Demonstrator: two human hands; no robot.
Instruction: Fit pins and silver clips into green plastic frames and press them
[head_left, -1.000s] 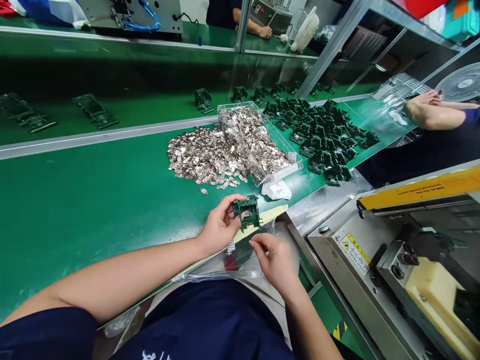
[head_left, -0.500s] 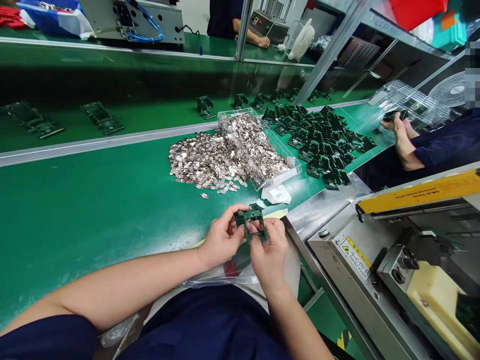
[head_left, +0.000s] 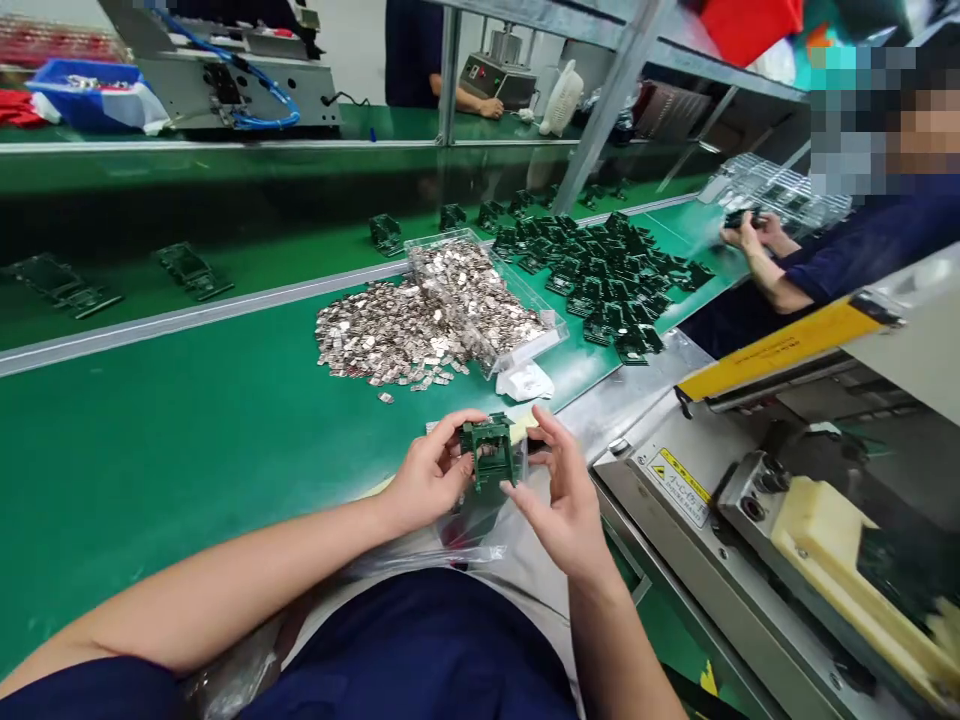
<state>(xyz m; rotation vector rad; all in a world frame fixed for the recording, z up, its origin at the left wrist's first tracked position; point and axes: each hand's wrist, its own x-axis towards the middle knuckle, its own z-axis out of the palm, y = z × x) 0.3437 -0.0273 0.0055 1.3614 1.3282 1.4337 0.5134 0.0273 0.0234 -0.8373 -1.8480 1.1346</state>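
Note:
Between the thumb and fingers of my left hand (head_left: 435,470) is a green plastic frame (head_left: 491,450), a boxy part with an open middle. My right hand (head_left: 562,490) is just to the right of it, thumb and fingers spread apart, the thumb tip close to the frame's lower right corner. Whether that thumb touches the frame I cannot tell. Beyond my hands lies a heap of small silver metal pieces (head_left: 382,335), part of it inside a clear plastic tray (head_left: 517,355). A crumpled white wad (head_left: 525,382) sits at the tray's near end.
Many similar dark green frames (head_left: 600,270) are piled right of the tray. A machine with a yellow bar (head_left: 780,350) and a warning label (head_left: 679,487) stands close on my right. A co-worker's hands (head_left: 754,232) hold a dark part at the far right. A metal ledge (head_left: 202,299) borders the green table.
My right hand has let go of the frame's right side and opened, moving slightly right. My left hand still holds the frame. The view has turned a little to the right.

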